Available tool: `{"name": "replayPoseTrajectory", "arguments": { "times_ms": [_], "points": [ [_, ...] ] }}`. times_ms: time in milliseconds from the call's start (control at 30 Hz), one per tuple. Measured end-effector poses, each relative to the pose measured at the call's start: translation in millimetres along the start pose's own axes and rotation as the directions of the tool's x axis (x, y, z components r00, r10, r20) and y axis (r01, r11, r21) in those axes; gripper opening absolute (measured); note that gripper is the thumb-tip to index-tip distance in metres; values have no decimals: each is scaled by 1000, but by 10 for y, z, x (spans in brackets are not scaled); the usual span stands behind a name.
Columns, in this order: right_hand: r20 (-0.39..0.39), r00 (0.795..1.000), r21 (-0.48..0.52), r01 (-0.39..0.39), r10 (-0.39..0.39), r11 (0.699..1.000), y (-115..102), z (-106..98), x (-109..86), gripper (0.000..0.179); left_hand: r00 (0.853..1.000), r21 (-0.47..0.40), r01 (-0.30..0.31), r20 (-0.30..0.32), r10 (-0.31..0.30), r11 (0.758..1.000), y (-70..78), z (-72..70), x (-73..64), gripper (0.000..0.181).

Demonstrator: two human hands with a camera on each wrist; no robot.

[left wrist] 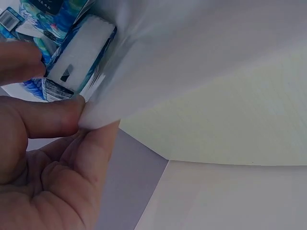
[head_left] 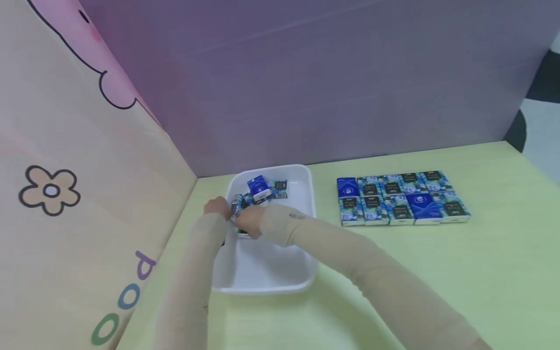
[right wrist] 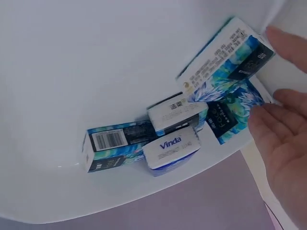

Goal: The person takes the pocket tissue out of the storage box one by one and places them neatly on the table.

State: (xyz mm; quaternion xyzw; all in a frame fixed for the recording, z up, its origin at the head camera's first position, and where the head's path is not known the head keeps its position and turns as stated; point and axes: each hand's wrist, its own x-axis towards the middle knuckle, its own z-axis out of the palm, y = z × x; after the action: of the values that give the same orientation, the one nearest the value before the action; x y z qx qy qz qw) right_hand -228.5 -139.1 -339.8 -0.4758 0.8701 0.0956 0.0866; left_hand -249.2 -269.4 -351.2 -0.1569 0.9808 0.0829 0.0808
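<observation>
My left hand (head_left: 217,207) is at the left rim of a white plastic tub (head_left: 269,265). In the left wrist view its thumb and fingers pinch that rim, beside a floral tissue pack (left wrist: 81,55) inside. My right hand (head_left: 250,221) reaches into the tub, by its left wall. In the right wrist view its fingers (right wrist: 283,129) are extended beside a tilted floral tissue pack (right wrist: 223,64), fingertips right at the pack ends. Next to it lie a blue Vinda pack (right wrist: 172,148) and a floral pack with a barcode (right wrist: 112,143).
To the right of the tub, two rows of floral and blue tissue packs (head_left: 400,211) lie side by side on the pale green table (head_left: 437,277). A grey-purple panel (head_left: 332,87) stands behind, and a cream printed panel (head_left: 109,194) stands along the left.
</observation>
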Motion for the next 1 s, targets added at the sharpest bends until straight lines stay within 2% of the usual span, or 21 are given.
{"name": "replayPoseTrajectory", "arguments": {
  "times_ms": [167,300,433,767,933,1000],
  "points": [
    [-34,999,-27,1,-1,1000,3,29,48,31,1000,-14,4,-6,-4,1000,-8,19,20,27],
    [11,999,-4,-34,34,999,23,76,49,37,1000,-12,10,-8,-10,1000,-12,15,32,28],
    [52,997,18,-55,54,998,66,158,77,31,1000,-12,26,7,-26,1000,0,27,22,27],
    [55,995,14,-87,86,996,133,265,209,46,1000,-3,29,-11,-29,1000,56,-9,-62,24],
    [73,989,113,-136,128,984,136,234,197,51,999,-36,39,-1,-39,999,59,-6,-59,23],
    [87,985,186,-160,146,969,128,197,157,50,999,-42,41,-2,-41,998,57,-4,-45,23]
  ]
}}
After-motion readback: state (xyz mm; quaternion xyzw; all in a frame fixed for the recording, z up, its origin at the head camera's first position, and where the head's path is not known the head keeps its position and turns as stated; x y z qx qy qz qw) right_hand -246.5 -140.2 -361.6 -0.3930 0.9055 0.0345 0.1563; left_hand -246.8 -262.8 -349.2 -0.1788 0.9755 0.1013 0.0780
